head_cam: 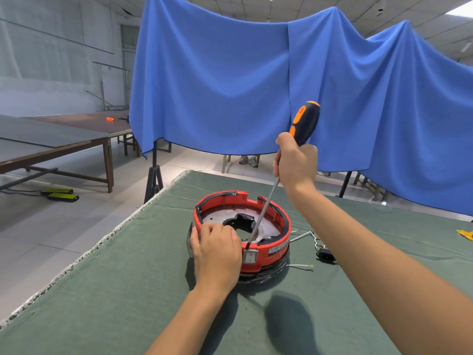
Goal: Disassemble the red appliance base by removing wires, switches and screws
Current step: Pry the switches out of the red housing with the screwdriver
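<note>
The red round appliance base (277,225) sits open side up on the green table cloth (128,290). A metal plate with a dark hole lies inside it. A grey rocker switch (250,257) is set in its near wall. My left hand (216,249) grips the near left rim of the base, fingers curled over the edge. My right hand (297,162) holds a black and orange screwdriver (304,121) high above the base. Its long shaft slants down, and the tip sits at the rim just above the switch.
Loose white wires (302,235) with ring terminals and a black socket part (326,254) lie on the cloth right of the base. A yellow item (465,234) lies at the far right edge. A blue curtain hangs behind; brown tables stand at left.
</note>
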A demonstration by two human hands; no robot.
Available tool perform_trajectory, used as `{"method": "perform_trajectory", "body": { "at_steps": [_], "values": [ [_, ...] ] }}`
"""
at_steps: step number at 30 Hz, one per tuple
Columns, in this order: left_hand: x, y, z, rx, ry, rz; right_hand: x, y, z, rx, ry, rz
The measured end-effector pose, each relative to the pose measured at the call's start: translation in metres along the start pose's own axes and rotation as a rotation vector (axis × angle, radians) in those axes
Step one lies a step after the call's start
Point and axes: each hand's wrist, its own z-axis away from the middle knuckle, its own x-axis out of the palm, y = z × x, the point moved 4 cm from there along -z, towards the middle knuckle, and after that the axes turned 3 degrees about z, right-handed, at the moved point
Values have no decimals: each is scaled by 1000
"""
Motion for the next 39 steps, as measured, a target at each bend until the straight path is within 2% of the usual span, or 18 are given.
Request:
{"method": "perform_trajectory", "body": {
  "at_steps": [13, 16, 19, 22, 29, 35, 39],
  "values": [
    [-3, 0, -2, -7, -54, -4, 51, 48, -40, 212, -116, 309],
    [-3, 0, -2, -14, -64, -6, 51, 50, -41, 246, -133, 314],
    [-3, -1, -3, -17, -65, -7, 36, 43, -38, 244, -112, 207],
    [-4, -1, -3, -17, -51, -5, 5, 35, -28, 257, -15, 12],
    [-6, 0, -2, -13, -25, 34, -82, 48, 16, 335, 354, -435],
    [-7, 2, 1, 11, 2, 83, -125, 83, 52, 388, 611, -497],
    [-7, 2, 0, 13, 13, 81, -133, 96, 66, 420, 693, -514]
  ]
}}
